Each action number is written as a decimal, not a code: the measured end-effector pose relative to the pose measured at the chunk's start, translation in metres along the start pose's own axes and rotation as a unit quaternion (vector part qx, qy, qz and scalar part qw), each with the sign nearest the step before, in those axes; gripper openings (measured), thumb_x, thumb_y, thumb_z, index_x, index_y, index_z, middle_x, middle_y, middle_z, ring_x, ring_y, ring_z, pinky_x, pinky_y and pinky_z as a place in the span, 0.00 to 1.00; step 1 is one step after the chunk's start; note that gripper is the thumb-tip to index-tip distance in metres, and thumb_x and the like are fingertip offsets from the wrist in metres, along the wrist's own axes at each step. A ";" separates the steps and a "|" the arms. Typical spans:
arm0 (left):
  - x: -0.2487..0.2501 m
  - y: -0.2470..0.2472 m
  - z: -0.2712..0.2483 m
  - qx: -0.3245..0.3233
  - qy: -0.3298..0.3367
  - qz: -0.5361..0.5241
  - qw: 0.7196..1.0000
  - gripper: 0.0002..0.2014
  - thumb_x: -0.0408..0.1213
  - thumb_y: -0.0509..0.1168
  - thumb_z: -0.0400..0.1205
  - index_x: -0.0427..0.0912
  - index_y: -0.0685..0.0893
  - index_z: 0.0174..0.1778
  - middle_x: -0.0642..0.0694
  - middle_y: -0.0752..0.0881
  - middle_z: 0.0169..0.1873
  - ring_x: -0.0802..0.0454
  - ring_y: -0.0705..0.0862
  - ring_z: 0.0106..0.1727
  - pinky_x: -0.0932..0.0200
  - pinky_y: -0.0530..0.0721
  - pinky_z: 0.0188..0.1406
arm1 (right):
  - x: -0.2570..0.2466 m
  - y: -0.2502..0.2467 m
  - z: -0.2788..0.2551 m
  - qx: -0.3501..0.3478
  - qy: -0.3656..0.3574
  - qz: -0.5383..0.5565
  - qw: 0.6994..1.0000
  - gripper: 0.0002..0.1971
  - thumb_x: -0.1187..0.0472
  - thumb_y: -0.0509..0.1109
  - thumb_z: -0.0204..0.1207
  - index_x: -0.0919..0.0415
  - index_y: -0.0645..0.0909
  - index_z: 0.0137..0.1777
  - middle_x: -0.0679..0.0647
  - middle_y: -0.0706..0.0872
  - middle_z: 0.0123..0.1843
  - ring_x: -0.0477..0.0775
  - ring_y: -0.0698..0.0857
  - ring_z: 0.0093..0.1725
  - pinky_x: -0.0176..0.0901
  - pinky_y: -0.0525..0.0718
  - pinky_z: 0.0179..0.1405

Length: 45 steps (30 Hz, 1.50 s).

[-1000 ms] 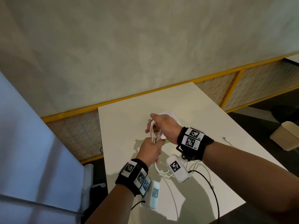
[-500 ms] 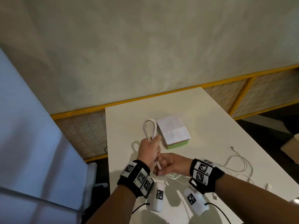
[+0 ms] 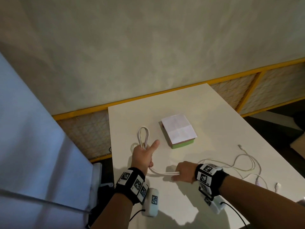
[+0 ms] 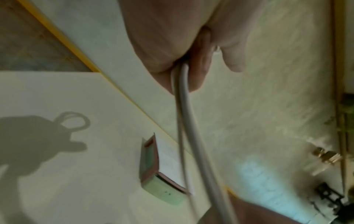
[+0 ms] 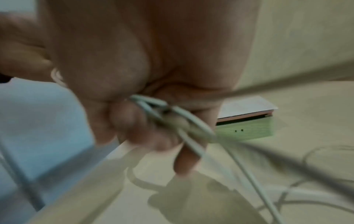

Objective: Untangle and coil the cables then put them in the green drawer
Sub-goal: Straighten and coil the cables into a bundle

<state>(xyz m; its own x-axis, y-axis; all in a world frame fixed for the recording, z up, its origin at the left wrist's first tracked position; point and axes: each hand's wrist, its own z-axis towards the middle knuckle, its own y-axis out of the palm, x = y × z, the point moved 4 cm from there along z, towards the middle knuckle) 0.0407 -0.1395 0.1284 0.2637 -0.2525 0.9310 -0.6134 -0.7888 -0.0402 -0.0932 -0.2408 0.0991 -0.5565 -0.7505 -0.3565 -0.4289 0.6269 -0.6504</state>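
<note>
My left hand [image 3: 144, 155] grips a white cable coil [image 3: 143, 135] whose loops stand up above the fist, thumb stretched out to the right. The same cable runs from under that fist across to my right hand [image 3: 183, 173], which pinches its strands low over the table. The left wrist view shows the cable [image 4: 184, 121] leaving my curled fingers. The right wrist view shows the strands [image 5: 162, 112] caught in my fingers, blurred. The green drawer box [image 3: 179, 134] sits further back on the table, a white paper sheet [image 3: 178, 128] on top.
More loose white cables [image 3: 244, 162] lie tangled on the white table [image 3: 206, 109] to the right of my right hand, with plugs [image 3: 277, 185] near the front edge. A yellow-framed rail [image 3: 165, 93] runs behind the table. A pale blue panel [image 3: 33, 146] stands at the left.
My right hand has moved from beside the left fist out to the right, drawing a length of cable with it. The left thumb has lifted off and points outward.
</note>
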 end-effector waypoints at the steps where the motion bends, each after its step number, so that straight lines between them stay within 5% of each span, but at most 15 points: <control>1: -0.003 -0.004 0.001 -0.005 0.002 0.010 1.000 0.24 0.48 0.78 0.71 0.46 0.66 0.25 0.50 0.64 0.16 0.52 0.61 0.16 0.62 0.65 0.17 | 0.002 -0.008 -0.003 0.055 0.002 -0.027 0.998 0.20 0.44 0.63 0.76 0.61 0.81 0.36 0.60 0.89 0.40 0.56 0.84 0.36 0.44 0.76 0.40; 3: -0.011 -0.006 0.001 -0.026 0.010 0.033 0.999 0.25 0.48 0.80 0.68 0.46 0.66 0.25 0.48 0.64 0.16 0.50 0.62 0.17 0.59 0.66 0.19 | 0.000 -0.027 -0.009 0.159 -0.021 -0.047 0.986 0.13 0.51 0.63 0.75 0.59 0.81 0.41 0.63 0.88 0.47 0.64 0.84 0.47 0.46 0.76 0.42; 6: -0.023 0.001 -0.004 -0.057 0.032 0.067 0.996 0.26 0.55 0.78 0.61 0.43 0.68 0.25 0.48 0.66 0.15 0.50 0.65 0.16 0.56 0.68 0.20 | -0.018 -0.050 -0.019 0.251 -0.077 -0.008 0.965 0.05 0.58 0.67 0.72 0.59 0.77 0.43 0.57 0.85 0.40 0.64 0.84 0.43 0.49 0.80 0.38; 10: -0.030 0.014 -0.008 -0.106 0.038 0.090 0.990 0.27 0.58 0.75 0.56 0.41 0.70 0.27 0.45 0.68 0.17 0.49 0.67 0.19 0.62 0.68 0.17 | -0.039 -0.069 -0.031 0.305 -0.090 -0.001 0.948 0.13 0.65 0.68 0.70 0.59 0.72 0.53 0.61 0.86 0.43 0.65 0.84 0.40 0.53 0.83 0.38; 14: -0.024 0.026 -0.008 -0.160 0.050 0.157 0.973 0.21 0.56 0.77 0.57 0.46 0.75 0.29 0.51 0.71 0.21 0.54 0.70 0.22 0.62 0.70 0.24 | -0.047 -0.072 -0.029 0.342 -0.099 0.015 0.934 0.21 0.71 0.64 0.67 0.58 0.67 0.60 0.62 0.87 0.45 0.67 0.86 0.41 0.56 0.85 0.38; 20: -0.027 0.031 -0.009 -0.162 0.045 0.197 0.966 0.11 0.45 0.78 0.70 0.52 0.81 0.31 0.58 0.74 0.16 0.66 0.72 0.17 0.72 0.71 0.23 | -0.049 -0.076 -0.027 0.341 -0.101 0.039 0.934 0.31 0.70 0.68 0.68 0.55 0.64 0.71 0.61 0.81 0.60 0.67 0.86 0.47 0.56 0.85 0.43; 24: -0.033 0.035 -0.013 -0.143 0.036 0.221 0.964 0.17 0.40 0.71 0.76 0.47 0.78 0.20 0.56 0.76 0.11 0.64 0.73 0.15 0.70 0.71 0.23 | -0.050 -0.078 -0.026 0.345 -0.079 -0.007 0.935 0.28 0.77 0.63 0.69 0.64 0.69 0.71 0.64 0.73 0.60 0.65 0.80 0.41 0.48 0.75 0.35; 29: -0.036 0.041 -0.021 -0.163 0.020 0.222 0.961 0.17 0.40 0.67 0.77 0.47 0.79 0.20 0.50 0.79 0.20 0.58 0.76 0.20 0.71 0.73 0.22 | -0.048 -0.074 -0.019 0.272 -0.036 -0.056 0.960 0.18 0.76 0.57 0.72 0.67 0.76 0.61 0.65 0.81 0.59 0.65 0.79 0.58 0.50 0.76 0.54; 33: -0.030 0.045 -0.021 -0.182 0.011 0.204 0.962 0.11 0.39 0.65 0.81 0.46 0.78 0.31 0.49 0.78 0.25 0.56 0.75 0.25 0.64 0.72 0.27 | -0.049 -0.073 -0.020 0.258 -0.007 -0.014 0.966 0.21 0.75 0.56 0.71 0.64 0.75 0.64 0.69 0.83 0.55 0.70 0.84 0.52 0.53 0.81 0.46; 35: -0.026 0.048 -0.023 -0.191 0.036 0.177 0.965 0.04 0.34 0.64 0.82 0.49 0.78 0.45 0.54 0.80 0.32 0.63 0.78 0.31 0.72 0.74 0.31 | -0.052 -0.074 -0.021 0.261 -0.016 -0.007 0.965 0.22 0.75 0.58 0.70 0.63 0.75 0.64 0.68 0.84 0.55 0.70 0.84 0.51 0.53 0.81 0.46; 37: -0.024 0.049 -0.025 -0.198 0.056 0.161 0.965 0.10 0.30 0.66 0.80 0.52 0.78 0.50 0.61 0.82 0.31 0.71 0.79 0.31 0.78 0.74 0.31 | -0.056 -0.073 -0.022 0.257 -0.027 -0.008 0.966 0.22 0.75 0.60 0.70 0.62 0.75 0.65 0.68 0.85 0.54 0.70 0.84 0.51 0.50 0.80 0.43; 40: -0.030 0.048 -0.025 -0.184 0.037 0.197 0.962 0.08 0.36 0.70 0.78 0.48 0.79 0.35 0.57 0.77 0.18 0.60 0.73 0.23 0.69 0.70 0.25 | -0.057 -0.070 -0.025 0.248 -0.035 -0.012 0.968 0.22 0.75 0.62 0.70 0.62 0.75 0.65 0.67 0.86 0.54 0.69 0.85 0.51 0.47 0.76 0.40; 45: -0.028 0.046 -0.022 -0.173 0.035 0.266 0.948 0.17 0.39 0.65 0.81 0.48 0.71 0.26 0.51 0.74 0.23 0.56 0.69 0.25 0.68 0.66 0.21 | -0.057 -0.071 -0.027 0.261 -0.037 0.042 0.964 0.23 0.77 0.60 0.67 0.62 0.76 0.62 0.66 0.85 0.56 0.68 0.84 0.53 0.47 0.76 0.43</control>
<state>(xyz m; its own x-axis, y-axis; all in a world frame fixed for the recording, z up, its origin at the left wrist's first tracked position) -0.0106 -0.1564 0.1087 -0.1937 -0.5149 0.8351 -0.8561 -0.3269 -0.4002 -0.0503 -0.2362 0.1836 -0.5123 -0.7266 -0.4578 0.0439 0.5102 -0.8589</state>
